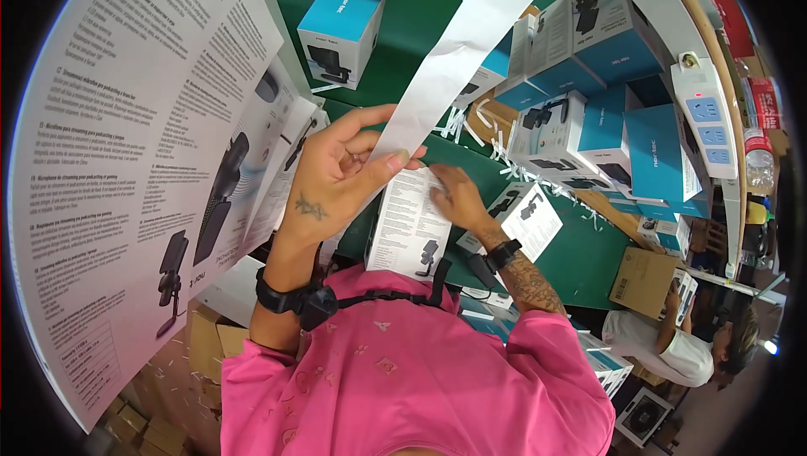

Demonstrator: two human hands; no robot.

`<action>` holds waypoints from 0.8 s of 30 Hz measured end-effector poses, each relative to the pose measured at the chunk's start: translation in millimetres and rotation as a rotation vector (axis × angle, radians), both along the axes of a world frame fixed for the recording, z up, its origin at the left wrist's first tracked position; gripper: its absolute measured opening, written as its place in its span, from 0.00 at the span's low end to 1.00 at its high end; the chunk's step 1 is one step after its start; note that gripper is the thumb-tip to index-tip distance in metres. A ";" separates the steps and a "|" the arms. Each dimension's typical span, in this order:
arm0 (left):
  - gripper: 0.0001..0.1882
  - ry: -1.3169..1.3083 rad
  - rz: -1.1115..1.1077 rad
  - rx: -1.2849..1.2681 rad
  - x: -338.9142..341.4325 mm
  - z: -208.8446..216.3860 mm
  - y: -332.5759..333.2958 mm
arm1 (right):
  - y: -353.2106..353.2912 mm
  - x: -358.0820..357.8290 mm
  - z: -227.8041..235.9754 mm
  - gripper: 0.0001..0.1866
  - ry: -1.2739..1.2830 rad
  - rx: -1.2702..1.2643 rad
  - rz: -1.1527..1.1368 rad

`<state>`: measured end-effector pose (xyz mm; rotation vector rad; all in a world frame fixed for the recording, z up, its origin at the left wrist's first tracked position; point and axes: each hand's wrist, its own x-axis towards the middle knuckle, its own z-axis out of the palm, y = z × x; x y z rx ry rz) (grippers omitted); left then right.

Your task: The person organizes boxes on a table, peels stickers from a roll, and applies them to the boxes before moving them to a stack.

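My left hand [340, 162] is raised and pinches a long white paper strip [458, 48] between thumb and fingers. The strip runs up past the top edge, and a lower piece hangs beneath the hand. Close to my body stands a white microphone box [409, 221], printed with text and a black microphone. My right hand [458, 195] is at its upper right corner, with bent fingers and thumb against it; the fingertips are partly hidden. Another white printed box [530, 219] lies beside my right wrist.
A large printed white panel [126, 162] fills the left side, very near. Teal-and-white boxes [605, 61] are stacked at right, beside a power strip [708, 124]. White paper scraps [504, 153] litter the green table [420, 2]. A co-worker [664, 338] holds a box at far right.
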<state>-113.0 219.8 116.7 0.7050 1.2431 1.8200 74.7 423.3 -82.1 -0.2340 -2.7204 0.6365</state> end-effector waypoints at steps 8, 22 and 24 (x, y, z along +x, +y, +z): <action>0.25 0.000 0.001 -0.019 -0.9 3.0 -8.9 | -9.9 -9.1 0.9 0.28 -0.245 -0.125 -0.087; 0.24 0.073 0.041 0.071 6.8 24.2 -45.4 | -11.3 25.1 20.5 0.61 -0.880 -0.080 -0.726; 0.22 0.108 0.023 0.087 2.9 29.9 -51.3 | -17.8 39.1 21.0 0.61 -0.954 0.047 -0.702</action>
